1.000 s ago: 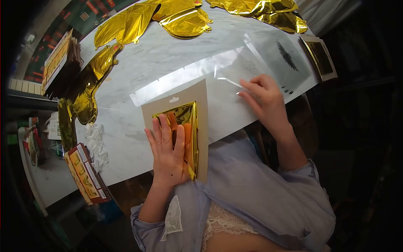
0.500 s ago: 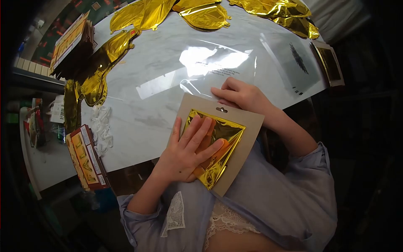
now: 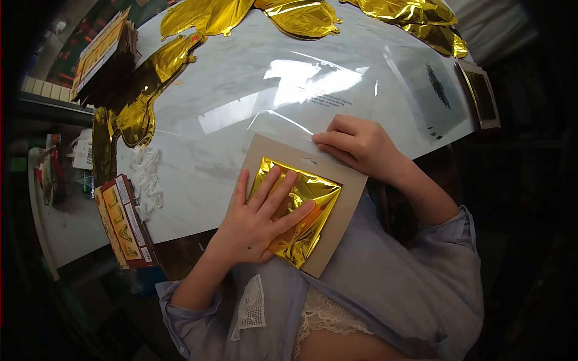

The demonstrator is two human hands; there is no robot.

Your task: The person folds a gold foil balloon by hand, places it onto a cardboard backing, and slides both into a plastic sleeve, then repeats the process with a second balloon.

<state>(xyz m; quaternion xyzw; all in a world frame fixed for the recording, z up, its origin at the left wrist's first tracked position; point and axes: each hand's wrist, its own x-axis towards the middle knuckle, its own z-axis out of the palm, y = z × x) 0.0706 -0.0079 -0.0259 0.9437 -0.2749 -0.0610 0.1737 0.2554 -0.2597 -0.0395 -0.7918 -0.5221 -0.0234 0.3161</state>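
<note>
My left hand (image 3: 256,219) lies flat with spread fingers on a folded gold foil balloon (image 3: 325,195). Behind the foil is a grey-brown backing card (image 3: 340,231) with a hang hole at its top edge. The card rests over my lap at the table's front edge. Beyond it, a clear plastic bag (image 3: 283,123) with small printed text lies on the table, its near edge catching the light. At that edge my right hand (image 3: 361,147) is closed, thumb and forefinger pinching the plastic; the fingertips are partly hidden.
Several gold foil balloons (image 3: 208,15) line the table's far and left edges. Stacks of printed cards (image 3: 123,222) stand at left, beside a white tangled bundle (image 3: 146,180). To the right are a frosted zip bag (image 3: 421,90) and a stack of foil-faced cards (image 3: 480,93).
The card and foil have shifted slightly left with my left hand. My right hand has moved from behind the card's top to the right and pulled at the bag's edge.
</note>
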